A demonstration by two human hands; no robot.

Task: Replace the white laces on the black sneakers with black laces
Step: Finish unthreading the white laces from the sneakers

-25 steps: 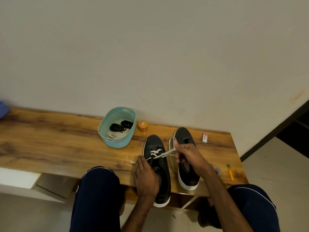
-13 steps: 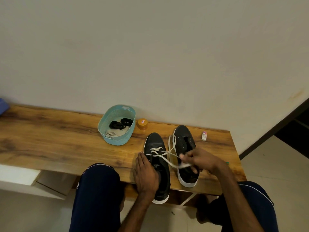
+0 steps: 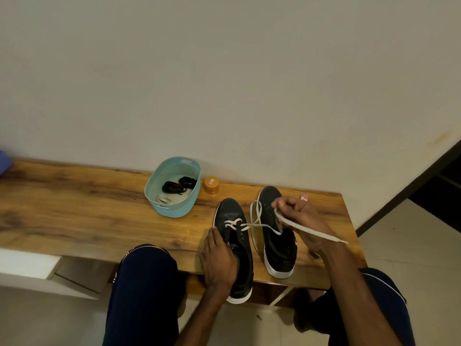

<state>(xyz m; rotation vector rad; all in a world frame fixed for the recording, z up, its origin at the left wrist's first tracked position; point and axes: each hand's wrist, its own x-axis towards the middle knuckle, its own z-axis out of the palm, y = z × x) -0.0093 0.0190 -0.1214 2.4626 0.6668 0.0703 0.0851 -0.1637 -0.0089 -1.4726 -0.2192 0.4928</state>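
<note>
Two black sneakers with white soles stand on the wooden table (image 3: 74, 216). The left sneaker (image 3: 229, 216) keeps a white lace (image 3: 252, 224) only in its front eyelets; the rest runs loose to the right. My left hand (image 3: 219, 260) rests on this sneaker's left side and holds it down. Over the right sneaker (image 3: 279, 253), which shows no lace, my right hand (image 3: 301, 218) grips the loose white lace, whose end trails past my wrist. Black laces (image 3: 177, 186) lie coiled in a teal basket (image 3: 172, 211).
A white lace bundle (image 3: 164, 199) also lies in the basket. A small orange jar (image 3: 211, 184) stands behind the sneakers and a small eraser (image 3: 303, 197) lies at the back right. The wall is close behind; my knees press against the table's front edge.
My right hand has moved up and away from me, drawing more white lace out of the left sneaker's eyelets. My left hand has stayed on the sneaker.
</note>
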